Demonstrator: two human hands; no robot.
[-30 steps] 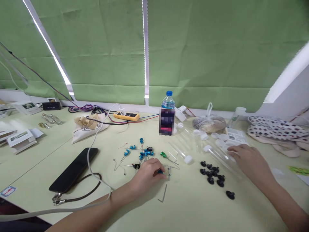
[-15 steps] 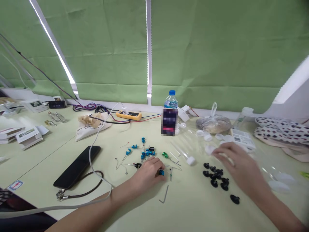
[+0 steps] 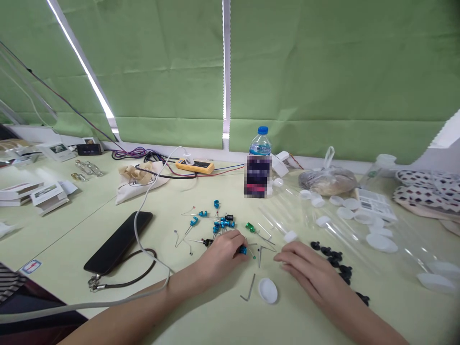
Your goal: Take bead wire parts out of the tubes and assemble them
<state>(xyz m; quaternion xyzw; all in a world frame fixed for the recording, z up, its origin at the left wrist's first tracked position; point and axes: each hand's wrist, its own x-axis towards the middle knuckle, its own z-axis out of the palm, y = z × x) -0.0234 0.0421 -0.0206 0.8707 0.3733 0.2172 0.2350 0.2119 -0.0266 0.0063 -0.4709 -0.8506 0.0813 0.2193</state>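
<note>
Seemingly an office-like workroom, pale tabletop (image 3: 294, 316), green window blinds (image 3: 273, 62) ahead at twelve o'clock, yellow power strip (image 3: 196, 166) toward eleven, clear tubes (image 3: 341, 235) toward two, hex key (image 3: 251, 287) between twelve and one

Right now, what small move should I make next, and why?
I'd probably bring the right hand to the L-shaped key beside the white cap. That hand looks empty, fingers extended, and the key lies loose on the table within easy reach, while the left hand has a blue piece between its fingertips.
</note>
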